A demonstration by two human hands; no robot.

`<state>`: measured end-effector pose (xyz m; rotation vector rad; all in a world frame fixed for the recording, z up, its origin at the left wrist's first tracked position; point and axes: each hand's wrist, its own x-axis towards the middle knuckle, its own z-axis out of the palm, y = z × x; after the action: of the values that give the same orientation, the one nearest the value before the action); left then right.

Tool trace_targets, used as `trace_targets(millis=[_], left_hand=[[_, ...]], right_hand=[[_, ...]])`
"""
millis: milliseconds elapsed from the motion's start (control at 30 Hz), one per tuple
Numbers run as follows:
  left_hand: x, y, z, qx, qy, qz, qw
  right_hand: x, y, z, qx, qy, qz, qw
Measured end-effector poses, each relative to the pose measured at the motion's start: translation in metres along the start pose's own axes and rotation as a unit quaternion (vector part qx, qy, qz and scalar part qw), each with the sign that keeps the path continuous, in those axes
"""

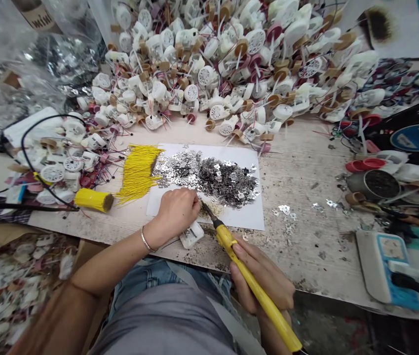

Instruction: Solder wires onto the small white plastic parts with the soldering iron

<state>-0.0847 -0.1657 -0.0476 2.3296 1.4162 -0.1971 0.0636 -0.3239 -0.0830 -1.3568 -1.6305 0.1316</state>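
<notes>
While my right hand (263, 278) wraps a yellow soldering iron (223, 235), my left hand (175, 213) curls beside its tip (202, 202), pinch unclear; white plastic housing (191, 234) lies just below, on the bench (305, 236).

Noted: white plastic housing (191, 234) partly hidden beneath the left hand (175, 213), yellow soldering iron (278, 318) cut off by the near edge, far heap of white housings (209, 74) running past the far edge, silver metal tabs (209, 177) too small to resolve individually.
</notes>
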Motion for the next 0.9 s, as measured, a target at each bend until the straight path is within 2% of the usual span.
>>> trace_targets(millis=[167,367,467,533,633,700,800,900], left_hand=[[0.002,0.002,-0.001,-0.010,-0.009,-0.005,1.000],[0.002,-0.003,-0.005,-0.035,-0.023,0.003,0.999],[-0.004,-0.013,-0.009,-0.041,-0.018,0.030,0.999],[-0.010,-0.018,-0.012,-0.040,-0.023,0.035,0.998],[-0.021,-0.017,-0.014,-0.076,-0.018,0.059,0.995],[-0.027,-0.013,-0.013,-0.140,0.010,0.099,0.985],[-0.031,-0.010,-0.009,-0.273,0.092,0.145,0.946],[-0.030,-0.015,-0.009,-0.380,0.164,0.120,0.902]], right_hand=[[-0.004,-0.001,0.000,-0.012,0.043,0.018,0.999],[-0.006,-0.001,0.020,0.044,0.112,0.097,0.988],[0.004,0.000,0.028,0.040,0.104,0.118,0.987],[0.014,0.000,0.033,0.028,0.092,0.112,0.989],[0.029,0.000,0.044,0.021,0.114,0.065,0.991],[0.038,-0.001,0.053,0.024,0.113,0.046,0.992],[0.044,-0.004,0.061,0.057,0.090,0.078,0.991],[0.040,-0.008,0.060,0.094,0.090,0.091,0.987]])
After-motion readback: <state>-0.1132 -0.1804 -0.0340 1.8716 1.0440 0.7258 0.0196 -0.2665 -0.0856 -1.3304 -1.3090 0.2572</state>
